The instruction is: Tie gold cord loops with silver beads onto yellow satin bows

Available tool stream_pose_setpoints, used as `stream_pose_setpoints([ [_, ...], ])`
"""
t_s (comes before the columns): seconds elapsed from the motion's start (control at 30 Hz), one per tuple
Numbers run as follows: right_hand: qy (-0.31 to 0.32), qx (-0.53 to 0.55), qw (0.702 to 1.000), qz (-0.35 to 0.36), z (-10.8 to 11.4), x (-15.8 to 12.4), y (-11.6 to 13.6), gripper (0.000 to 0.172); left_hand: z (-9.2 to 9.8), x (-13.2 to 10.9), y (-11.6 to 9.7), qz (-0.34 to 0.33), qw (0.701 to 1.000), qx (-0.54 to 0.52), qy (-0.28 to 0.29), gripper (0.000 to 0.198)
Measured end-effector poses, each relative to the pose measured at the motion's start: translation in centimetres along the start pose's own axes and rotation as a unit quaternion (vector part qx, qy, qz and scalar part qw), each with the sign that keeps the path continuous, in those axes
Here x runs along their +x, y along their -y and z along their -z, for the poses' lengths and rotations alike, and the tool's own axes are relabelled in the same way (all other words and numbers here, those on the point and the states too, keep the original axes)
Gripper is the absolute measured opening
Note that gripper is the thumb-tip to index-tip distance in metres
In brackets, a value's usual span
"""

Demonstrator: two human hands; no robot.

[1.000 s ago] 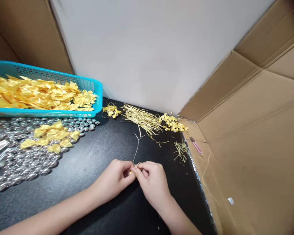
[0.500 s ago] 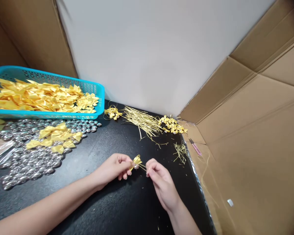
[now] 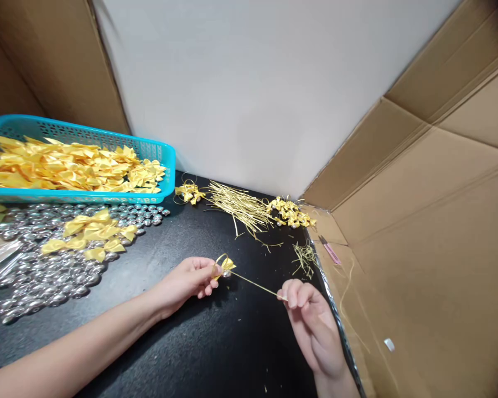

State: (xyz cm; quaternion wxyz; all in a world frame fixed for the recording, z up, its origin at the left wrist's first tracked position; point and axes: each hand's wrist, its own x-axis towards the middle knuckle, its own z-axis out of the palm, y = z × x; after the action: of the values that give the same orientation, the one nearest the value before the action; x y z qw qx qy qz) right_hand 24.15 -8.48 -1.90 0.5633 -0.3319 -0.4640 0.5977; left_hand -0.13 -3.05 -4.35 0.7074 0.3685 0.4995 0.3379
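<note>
Over the middle of the black table, my left hand (image 3: 199,276) pinches a yellow ribbon bow (image 3: 228,264) between thumb and forefinger. A small silver bead (image 3: 226,273) sits against the bow, and a thin loop of gold cord stands up at the fingertips. From the bow a gold cord (image 3: 255,284) runs straight and taut down to the right. Its far end is pinched in the fingers of my right hand (image 3: 311,315), near the table's right edge.
A blue basket (image 3: 168,171) of yellow bows stands at the back left. Silver beads (image 3: 58,276) with several bows on top lie before it. Cut gold cords (image 3: 240,207), finished bows (image 3: 290,213), cord scraps (image 3: 305,257) and pink-handled snips (image 3: 330,251) lie at the back right.
My right hand has moved right and toward me, drawing the cord out long from the bow. My left hand has shifted slightly left, still pinching the bow.
</note>
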Motion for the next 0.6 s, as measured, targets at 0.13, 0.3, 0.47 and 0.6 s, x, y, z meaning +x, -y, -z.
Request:
stream_pose_setpoints([
  [0.13,-0.021,-0.011,1.0,-0.009,0.0,0.2,-0.1,0.017,0.0,0.0,0.0,-0.006,1.0,-0.008,0.001,0.032],
  [0.3,-0.046,-0.172,0.979,-0.098,-0.3,1.1,-0.2,0.02,0.2,0.0,-0.2,-0.035,0.999,-0.022,0.0,0.035],
  [0.47,-0.085,-0.26,0.958,-0.085,0.5,1.8,-0.4,0.022,0.2,-0.1,0.3,-0.052,0.998,-0.02,0.022,0.041],
  [0.6,-0.16,-0.276,0.948,-0.013,0.9,3.0,-0.6,0.022,0.0,-0.2,0.6,-0.051,0.998,0.005,0.043,0.046],
])
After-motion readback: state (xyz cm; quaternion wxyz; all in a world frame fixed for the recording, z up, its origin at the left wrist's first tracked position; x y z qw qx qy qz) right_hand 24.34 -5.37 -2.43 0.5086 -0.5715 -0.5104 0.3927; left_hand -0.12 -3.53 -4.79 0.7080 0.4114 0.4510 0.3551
